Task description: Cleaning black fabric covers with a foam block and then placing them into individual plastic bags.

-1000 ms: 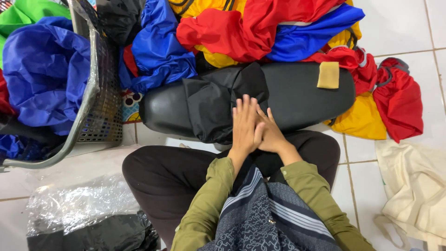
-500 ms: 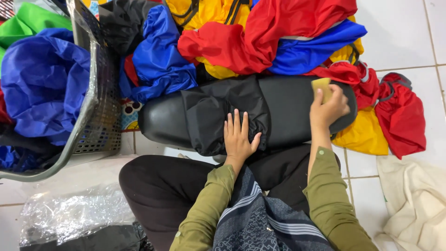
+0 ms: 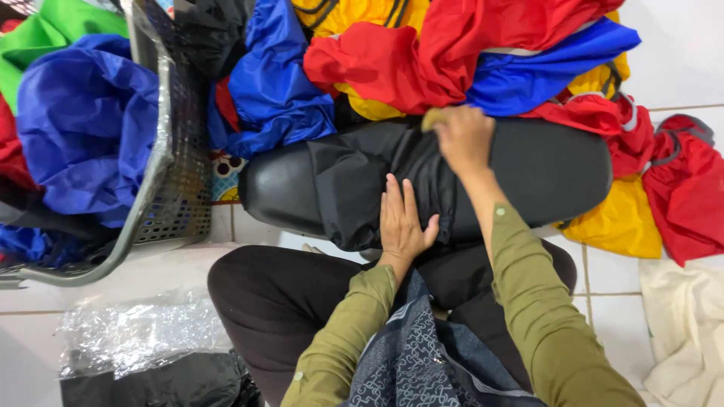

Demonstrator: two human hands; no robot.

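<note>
- Left hand [image 3: 401, 222] flat on black fabric [image 3: 377, 177], palm down, fingers [image 3: 392, 197] straight and a little spread, gripping nothing.
- Right hand [image 3: 464, 139] at about 1 o'clock from the left, well up the fabric, fingers curled shut around a small tan piece [image 3: 431, 118]; only its edge visible, kind not possible to tell.
- Black fabric draped over a long, glossy black cushion [image 3: 550, 169] lying crosswise just above the lap, on the tiled floor [image 3: 603, 271].
- At 12 o'clock from the hands, heaped garments: red [image 3: 422, 53], blue [image 3: 275, 90], yellow [image 3: 362, 15].
- At 3 o'clock, more red cloth [image 3: 690, 188] and yellow cloth [image 3: 615, 218] past the cushion's end.
- At 9 to 10 o'clock, grey perforated basket [image 3: 177, 173], tilted, filled with blue cloth [image 3: 83, 128] and green cloth [image 3: 45, 30].
- At 7 o'clock, crumpled clear plastic bag [image 3: 136, 332] over something black on the floor.
- At 4 o'clock, cream cloth [image 3: 690, 332] on the tiles.
- Olive sleeves [image 3: 528, 301] on both arms, dark trousers [image 3: 271, 301] below, patterned dark scarf [image 3: 407, 362] hanging between.
</note>
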